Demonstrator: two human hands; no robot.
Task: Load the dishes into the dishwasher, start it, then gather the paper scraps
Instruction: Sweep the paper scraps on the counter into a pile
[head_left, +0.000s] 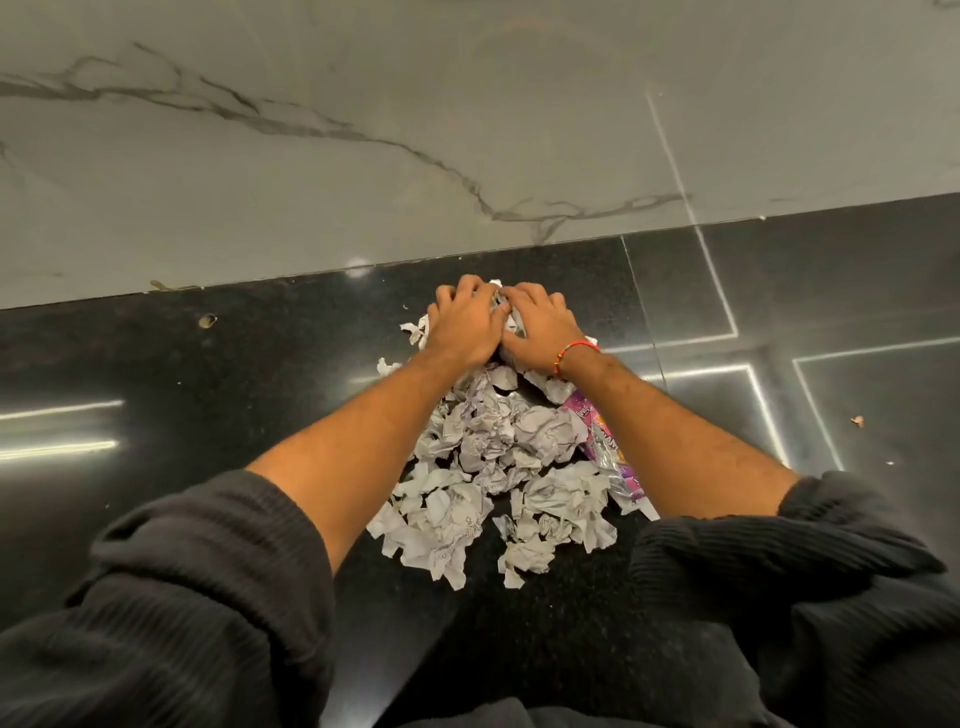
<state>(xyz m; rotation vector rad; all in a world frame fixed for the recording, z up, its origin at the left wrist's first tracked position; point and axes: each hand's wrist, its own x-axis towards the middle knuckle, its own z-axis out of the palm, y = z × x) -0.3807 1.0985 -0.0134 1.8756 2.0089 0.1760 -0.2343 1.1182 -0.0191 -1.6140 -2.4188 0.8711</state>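
- While both forearms are reaching out over the black tabletop, the left hand and the right hand are lying side by side at the far end of the paper scraps.
- Each grip is curling its fingers down onto crumpled scraps beneath it, closing on the paper.
- The scraps are lying heaped between the arms, trailing toward the person.
- A pink wrapper is sitting at the heap's right edge, partly under the right forearm.
- A red thread bracelet is circling the right wrist.
- A grey marbled wall is rising behind the tabletop.
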